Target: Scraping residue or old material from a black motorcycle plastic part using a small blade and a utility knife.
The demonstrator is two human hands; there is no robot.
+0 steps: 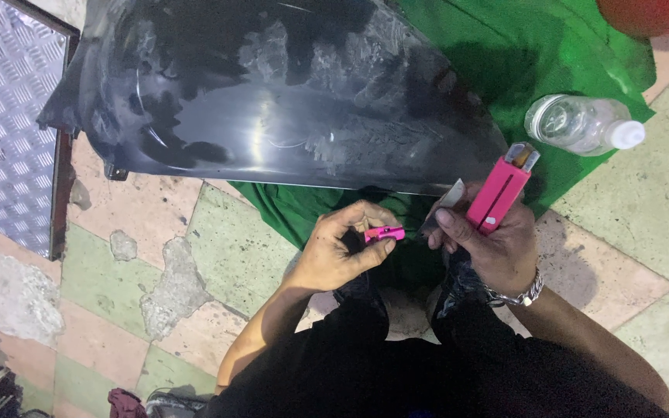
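**Both hands occupied with pink cutter parts beside black panel**

Left hand [338, 251]: fingers curled in, thumb and fingertips pinching a small pink clip [385, 233]. The clip lies level, just clear of the right hand, at about 9 o'clock from it.

Right hand [493, 248]: closed around the lower end of a pink utility knife [499, 193], thumb pressed on its face. The knife body tilts up toward 1 o'clock, its clear tip uppermost. A pale strip, apparently a blade [451, 195], shows at the knife's 9 o'clock side, touching the fingers; its exact seating cannot be told. A metal bracelet [522, 296] sits on the wrist.

Surroundings: a large glossy black panel [272, 93], scuffed in patches, lies at 12 o'clock from the hands on a green cloth [505, 54]. A clear plastic bottle [582, 124] with white cap lies on its side at 2 o'clock, near the knife tip. A ribbed metal plate [5, 116] stands at 10 o'clock. The tiled floor [195, 263] is chipped in places.
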